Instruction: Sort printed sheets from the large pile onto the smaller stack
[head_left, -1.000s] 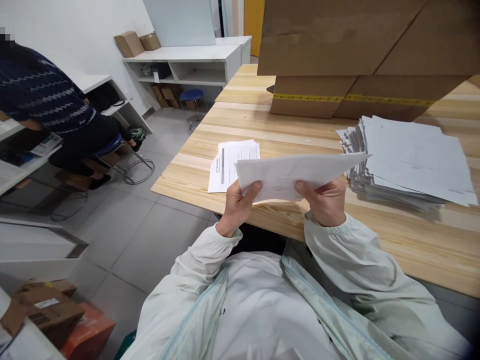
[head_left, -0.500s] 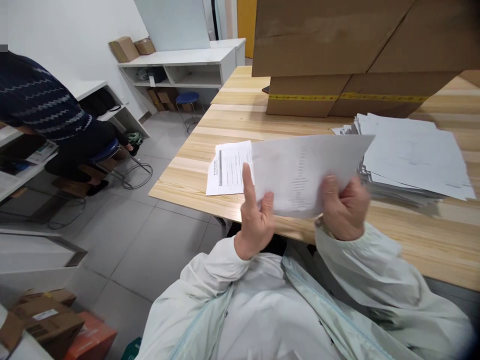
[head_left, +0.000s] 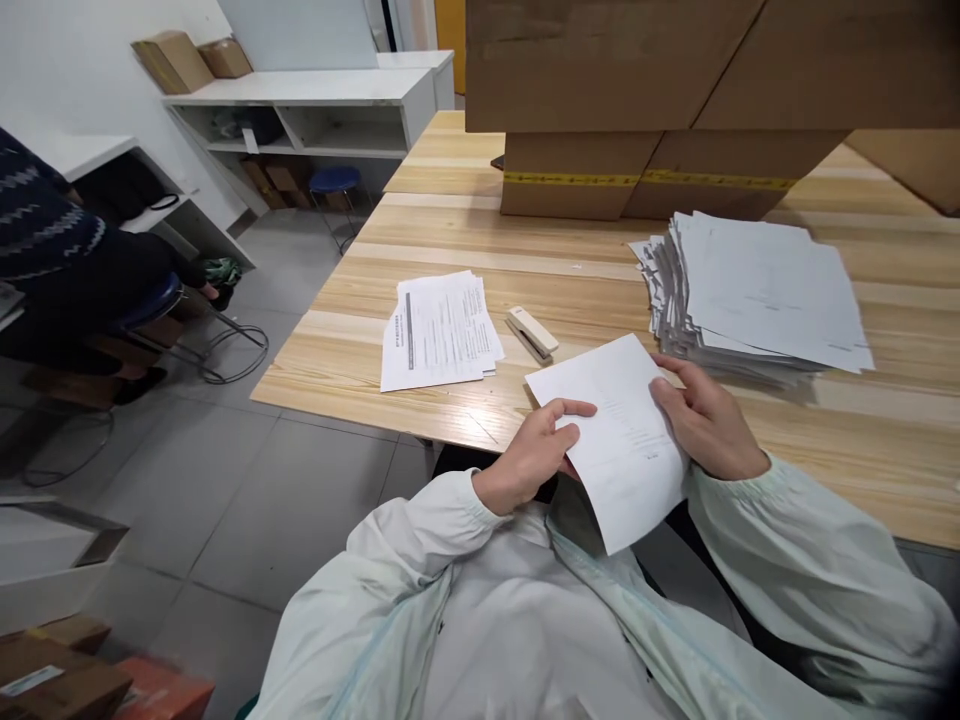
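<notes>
A white printed sheet of paper (head_left: 611,470), perhaps more than one layer, is held tilted over the table's front edge. My left hand (head_left: 536,450) pinches its left side, thumb and index finger on top and other fingers underneath. On the right edge, my right hand (head_left: 709,420) grips with the thumb on the face and fingers behind. Just beyond the paper lies a cream stapler (head_left: 532,333). Left of the stapler is a small pile of printed forms (head_left: 442,335). A tall stack of papers (head_left: 765,285) stands to the right, its edges uneven.
Large cardboard boxes (head_left: 577,175) are stacked at the back of the wooden table (head_left: 360,350). At left, a person (head_left: 60,240) sits on a stool. A blue stool (head_left: 334,180) stands by white shelves (head_left: 300,88). More boxes (head_left: 67,670) lie on the floor at lower left.
The paper has come down toward my body and turned, uncovering the stapler. My left index finger, raised before, now lies on the paper. The view has shifted to the right.
</notes>
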